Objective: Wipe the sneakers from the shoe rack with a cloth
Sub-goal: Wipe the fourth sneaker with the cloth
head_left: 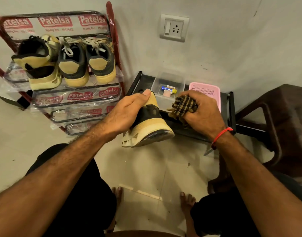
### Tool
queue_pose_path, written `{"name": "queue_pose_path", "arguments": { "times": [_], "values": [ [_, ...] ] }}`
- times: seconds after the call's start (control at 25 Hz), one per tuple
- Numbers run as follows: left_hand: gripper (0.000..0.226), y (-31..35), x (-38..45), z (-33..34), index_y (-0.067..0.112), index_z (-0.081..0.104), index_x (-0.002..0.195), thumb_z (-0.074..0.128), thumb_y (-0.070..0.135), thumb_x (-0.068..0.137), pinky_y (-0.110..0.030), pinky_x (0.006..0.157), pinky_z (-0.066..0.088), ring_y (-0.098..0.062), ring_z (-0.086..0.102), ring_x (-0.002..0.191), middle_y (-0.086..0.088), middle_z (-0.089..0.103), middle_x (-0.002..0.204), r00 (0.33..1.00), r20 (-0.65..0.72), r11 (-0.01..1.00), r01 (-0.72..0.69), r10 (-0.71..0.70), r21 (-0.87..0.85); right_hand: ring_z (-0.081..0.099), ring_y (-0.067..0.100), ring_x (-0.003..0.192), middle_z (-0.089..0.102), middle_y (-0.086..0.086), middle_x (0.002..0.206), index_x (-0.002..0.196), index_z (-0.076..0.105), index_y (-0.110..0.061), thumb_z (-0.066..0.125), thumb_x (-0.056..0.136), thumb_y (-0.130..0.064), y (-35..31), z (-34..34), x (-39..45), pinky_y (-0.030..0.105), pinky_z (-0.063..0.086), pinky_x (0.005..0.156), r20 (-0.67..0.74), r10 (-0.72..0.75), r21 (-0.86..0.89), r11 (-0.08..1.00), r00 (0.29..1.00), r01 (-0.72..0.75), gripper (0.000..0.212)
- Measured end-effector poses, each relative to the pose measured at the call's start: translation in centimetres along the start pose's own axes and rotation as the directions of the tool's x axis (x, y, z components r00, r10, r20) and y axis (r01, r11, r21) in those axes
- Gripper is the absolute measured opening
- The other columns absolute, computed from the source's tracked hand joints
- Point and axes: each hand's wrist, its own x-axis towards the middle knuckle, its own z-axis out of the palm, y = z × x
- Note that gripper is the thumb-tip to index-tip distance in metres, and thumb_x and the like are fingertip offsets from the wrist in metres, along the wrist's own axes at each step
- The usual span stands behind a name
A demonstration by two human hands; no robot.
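My left hand (128, 112) grips a black and yellow sneaker (150, 124) from above, its heel and pale sole turned toward me, above the floor. My right hand (201, 110) holds a bunched black and tan checked cloth (182, 106) just right of the sneaker, close to its upper; I cannot tell whether cloth and shoe touch. Three more black and yellow sneakers (69, 62) stand heels out on the top shelf of the red shoe rack (112, 31) at the left.
A low black table (230, 106) against the wall carries a clear plastic box (169, 82) with small items and a pink basket (206, 89). A brown plastic chair (275, 120) stands at the right. A wall socket (174, 28) is above. My bare feet are on the tiled floor.
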Motion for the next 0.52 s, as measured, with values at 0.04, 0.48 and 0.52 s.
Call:
{"name": "queue_pose_path", "arguments": {
  "times": [0.04,0.48,0.52],
  "values": [
    [0.051,0.0,-0.2,-0.1,0.024,0.067,0.099,0.044,0.069,0.095,-0.044,0.095,0.052,-0.018,0.066,0.095,-0.001,0.069,0.1,0.996,0.015,0.997,0.083,-0.083,0.009,0.065,0.017,0.096,0.071,0.0,0.102,0.11,0.07,-0.015,0.076,0.08,-0.008,0.0,0.0,0.1,0.039,0.056,0.089,0.005,0.012,-0.001,1.0,1.0,-0.012,0.032],
    [0.045,-1.0,-0.2,2.2,-0.001,0.066,0.095,0.051,0.041,0.103,-0.045,0.066,0.046,-0.029,0.053,0.07,-0.016,0.061,0.079,0.995,-0.096,0.994,0.048,-0.039,0.097,0.057,0.025,0.099,0.066,0.005,0.104,0.114,0.066,-0.018,0.052,0.081,-0.035,-5.2,1.0,-1.0,0.04,0.048,0.091,0.251,-0.085,-0.309,0.937,0.964,0.163,0.04],
    [0.044,-1.1,0.1,2.1,-0.001,0.066,0.093,0.054,0.04,0.102,-0.049,0.066,0.05,-0.033,0.055,0.07,-0.021,0.063,0.08,0.989,-0.144,0.995,0.043,-0.029,0.094,0.055,0.025,0.101,0.064,0.004,0.107,0.118,0.064,-0.019,0.049,0.081,-0.04,-5.4,1.4,-1.3,0.039,0.046,0.093,0.297,-0.074,-0.353,0.918,0.952,0.182,0.044]
  ]
}}
